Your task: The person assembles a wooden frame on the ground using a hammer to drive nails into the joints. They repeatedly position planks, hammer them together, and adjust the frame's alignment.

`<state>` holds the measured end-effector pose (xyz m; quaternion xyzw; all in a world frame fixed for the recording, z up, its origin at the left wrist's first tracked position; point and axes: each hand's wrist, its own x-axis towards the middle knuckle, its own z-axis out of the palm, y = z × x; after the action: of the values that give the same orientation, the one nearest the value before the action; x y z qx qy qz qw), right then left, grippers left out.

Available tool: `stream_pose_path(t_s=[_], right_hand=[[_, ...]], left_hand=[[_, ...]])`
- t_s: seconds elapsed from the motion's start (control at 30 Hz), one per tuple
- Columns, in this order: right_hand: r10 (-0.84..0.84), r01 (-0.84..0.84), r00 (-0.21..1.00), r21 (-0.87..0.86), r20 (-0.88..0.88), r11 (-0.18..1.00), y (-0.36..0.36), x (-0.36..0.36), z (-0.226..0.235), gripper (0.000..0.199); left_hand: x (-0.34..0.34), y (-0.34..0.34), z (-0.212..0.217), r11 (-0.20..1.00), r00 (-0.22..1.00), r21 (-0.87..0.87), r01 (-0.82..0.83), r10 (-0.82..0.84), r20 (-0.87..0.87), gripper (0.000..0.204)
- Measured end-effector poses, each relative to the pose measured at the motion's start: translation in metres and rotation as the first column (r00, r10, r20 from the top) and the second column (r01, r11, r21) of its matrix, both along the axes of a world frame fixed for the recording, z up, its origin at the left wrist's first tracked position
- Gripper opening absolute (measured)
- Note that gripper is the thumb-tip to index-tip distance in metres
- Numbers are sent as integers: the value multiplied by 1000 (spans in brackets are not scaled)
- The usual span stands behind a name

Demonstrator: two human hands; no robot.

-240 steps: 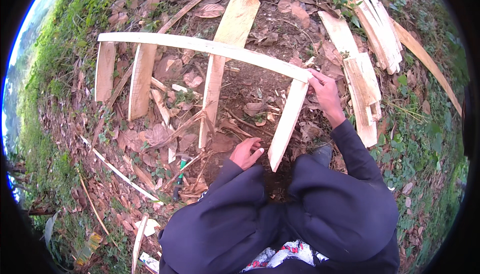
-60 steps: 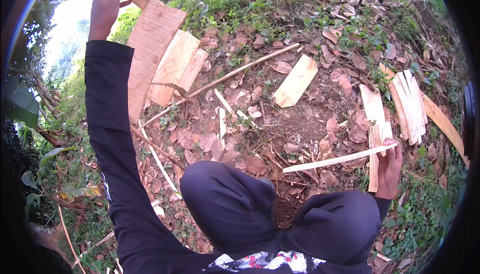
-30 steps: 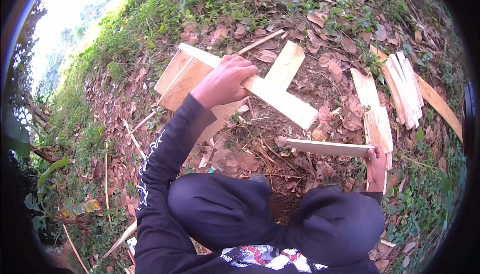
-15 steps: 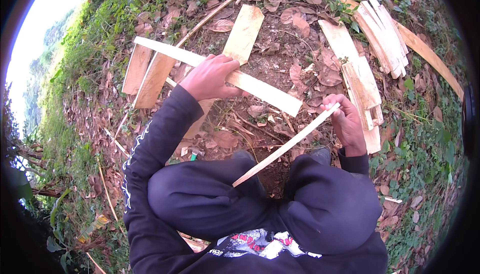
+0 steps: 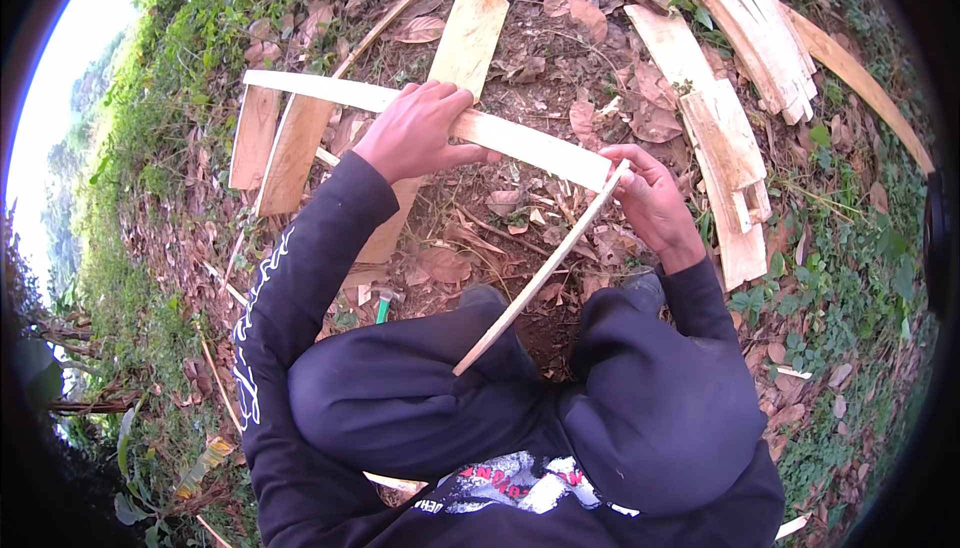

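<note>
Two boards (image 5: 298, 156) are meeting the rail (image 5: 535, 148), which my left hand (image 5: 420, 133) is gripping; slackening could tip it. Apart from it, my right hand (image 5: 655, 206) is pinching the slat (image 5: 546, 270) near the rail's right end; a light pinch could skew it.

Outdoor spot, natural ground: bare soil (image 5: 535, 100), dry brown leaves (image 5: 655, 120), low green plants (image 5: 860, 223), bright open sky (image 5: 85, 23) at left.
</note>
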<state>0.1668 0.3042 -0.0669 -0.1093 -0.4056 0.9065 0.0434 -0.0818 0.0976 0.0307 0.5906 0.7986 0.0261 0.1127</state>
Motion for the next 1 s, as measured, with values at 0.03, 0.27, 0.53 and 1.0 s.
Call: stream_pose_path(t_s=[0.03,0.27,0.53,1.0], right_hand=[[0,0,1000,-26,-1,1000,0,0,-3,38],[-33,32,999,-97,-9,995,-2,-1,-10,33],[123,-128,992,-142,-38,982,29,29,-59,19],[-213,161,936,197,281,967,135,82,-105,25]], left_hand=[[0,1,-2,1000,1000,-8,-2,2,1,81],[-2,-2,-19,1000,1000,-9,-23,23,-2,82],[13,-17,-51,1000,999,31,-6,5,35,64],[-3,-118,-74,797,828,242,-553,497,258,46]])
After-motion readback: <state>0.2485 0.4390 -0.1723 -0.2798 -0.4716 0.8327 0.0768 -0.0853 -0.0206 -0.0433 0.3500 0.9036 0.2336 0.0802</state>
